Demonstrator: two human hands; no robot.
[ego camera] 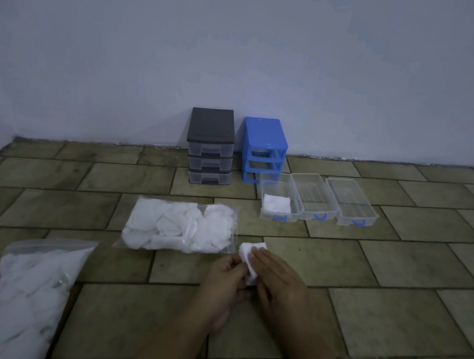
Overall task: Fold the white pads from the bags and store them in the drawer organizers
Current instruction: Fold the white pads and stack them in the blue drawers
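1. Far left of the blue plastic drawer frame [262, 149], nearest the camera, a long clear plastic bag of white pads [24, 298] lies on the brown tiled floor [396, 295], partly cut off by the picture's lower edge.
2. A second clear zip bag stuffed with white pads [181, 226] lies flat on the floor, in front of and to the left of the blue frame.
3. A dark grey three-drawer organizer with clear drawers [211, 146] stands against the pale wall [250, 43], just beside the blue frame on its left; its drawers are all pushed in.
4. The left hand [225, 279] and right hand [279, 281] meet in front of the blue frame, just right of the second bag. Both grip one small white pad [250, 256], the left hand's fingers curled on its left edge, the right hand's fingers laid over its top.
5. Three clear plastic drawers with blue handles sit side by side on the floor, just right of and in front of the blue frame. The left drawer [280, 198] holds a folded white pad [276, 204]; the middle drawer [313, 198] and right drawer [350, 202] hold nothing visible.
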